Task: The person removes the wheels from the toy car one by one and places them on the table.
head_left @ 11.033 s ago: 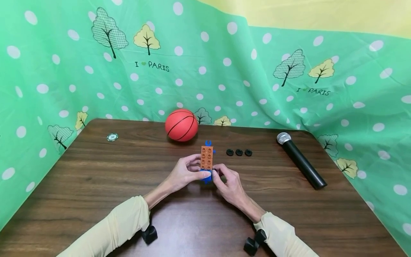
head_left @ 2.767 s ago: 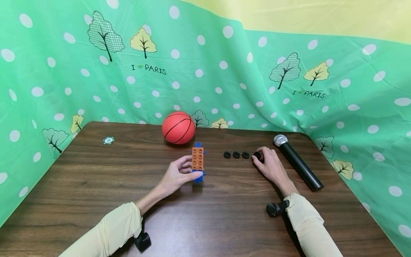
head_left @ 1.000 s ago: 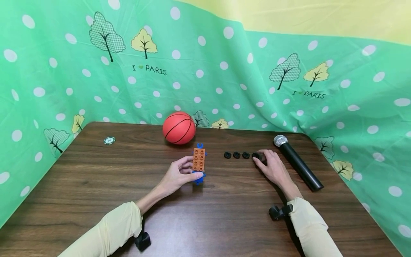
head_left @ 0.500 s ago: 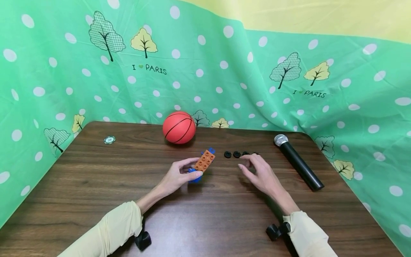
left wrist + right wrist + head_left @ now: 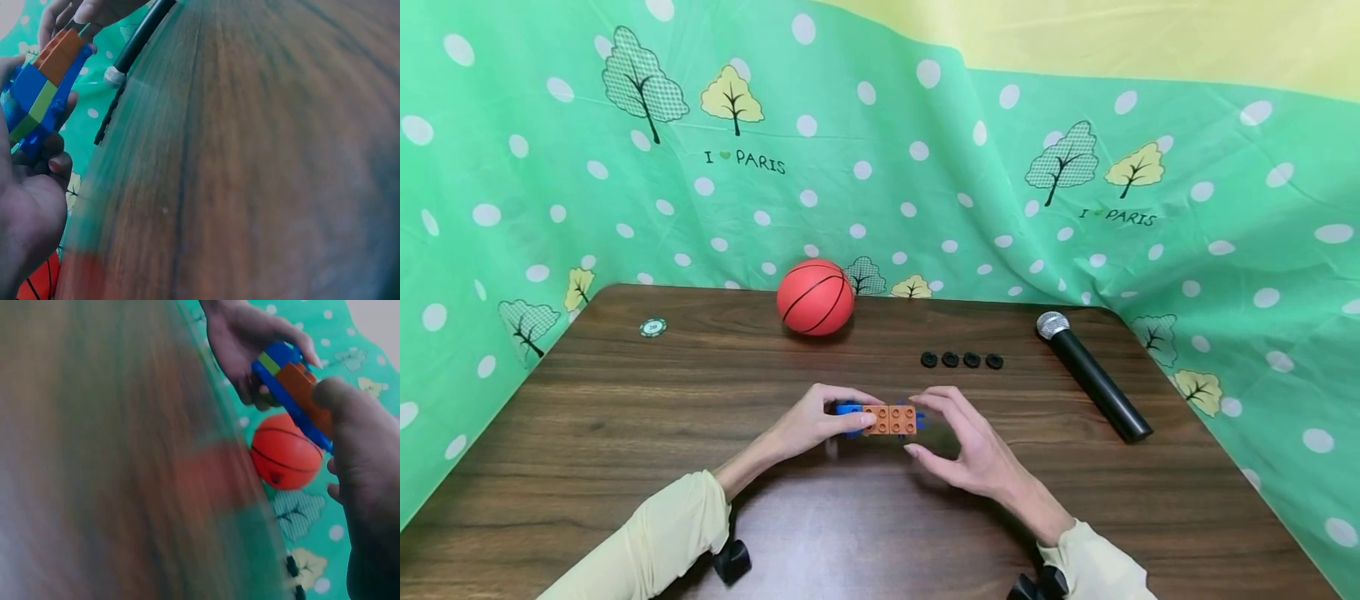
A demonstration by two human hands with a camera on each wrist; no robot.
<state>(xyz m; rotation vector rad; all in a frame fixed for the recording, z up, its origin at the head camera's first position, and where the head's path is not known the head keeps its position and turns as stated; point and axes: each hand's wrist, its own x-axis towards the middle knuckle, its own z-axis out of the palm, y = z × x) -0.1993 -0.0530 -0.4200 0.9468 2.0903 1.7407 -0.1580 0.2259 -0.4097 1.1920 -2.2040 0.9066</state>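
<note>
In the head view my left hand (image 5: 811, 425) grips the blue end of a building-block toy vehicle (image 5: 891, 420), thumb on top. The toy lies lengthwise left to right, its orange studded bricks facing up. A blue base and a green block show on it in the left wrist view, beside the orange brick (image 5: 59, 57). My right hand (image 5: 973, 450) is at the toy's right end, thumb and fingers spread apart on either side of it. Behind the hands, several small black toy wheels (image 5: 951, 360) lie in a row on the table (image 5: 700, 367).
At the back of the table sits a red basketball (image 5: 816, 297). A black microphone (image 5: 1097, 382) with a silver head lies at the right. Far left there is a poker chip (image 5: 652, 327). A green dotted cloth (image 5: 880, 217) hangs behind the table.
My right hand has left the rightmost black wheel and come to the toy. My left hand has turned the toy from pointing away to lying sideways. Earlier, fewer wheels lay in the row.
</note>
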